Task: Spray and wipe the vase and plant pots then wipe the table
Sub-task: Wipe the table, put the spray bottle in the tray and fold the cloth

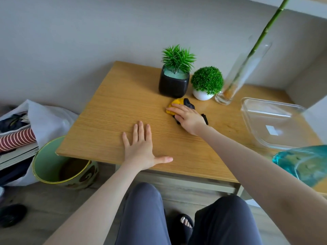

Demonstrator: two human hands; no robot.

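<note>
Fingers of the right hand [187, 117] press flat on a yellow-and-black cloth [177, 104] before the white pot [201, 95], while the left hand [139, 147] lies spread on the table [109, 110].

A wooden table [113, 110] carries, along its far edge, a black pot [173, 85], a white pot [202, 95] and a glass vase [228, 92] side by side. A cloth [177, 103] lies just near of the pots. A clear tray [251, 119] sits right; both hands rest here.
</note>
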